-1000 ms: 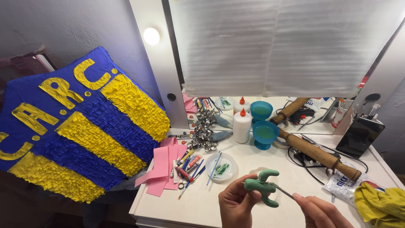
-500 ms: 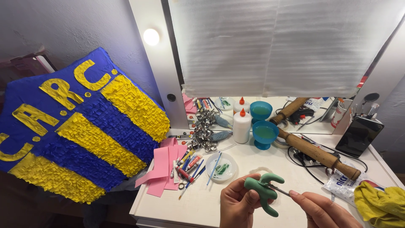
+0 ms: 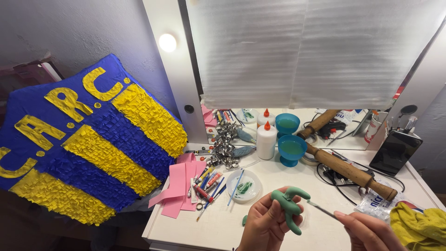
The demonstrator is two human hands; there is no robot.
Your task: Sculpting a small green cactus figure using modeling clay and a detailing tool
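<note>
A green clay figure (image 3: 289, 207) is pinched between the fingers (image 3: 274, 210) of the left hand (image 3: 267, 225) and held up above the front edge of the white surface (image 3: 325, 232), clear of it. A thin metal modelling tool (image 3: 323, 211) is gripped in the right hand (image 3: 369, 232), its fingers closed round the handle; its tip is set at, or just beside, the figure's right side, though actual contact cannot be told. The figure is seen as a smooth, matt green body with a curved arm bent over to the right at the top and a tapering lower end. The main form is judged to be already shaped, with only fine detailing left; no paint is seen on it. A small green scrap (image 3: 244, 219) lies on the surface just left of the hand. Farther out are a white dish (image 3: 245, 187) with green smears, scattered pens (image 3: 206, 182), pink paper (image 3: 179, 188), a glue bottle (image 3: 266, 140), a blue cup (image 3: 291, 149), a wooden rolling pin (image 3: 350, 171), and a blue-and-yellow fringed shield (image 3: 88, 144).
</note>
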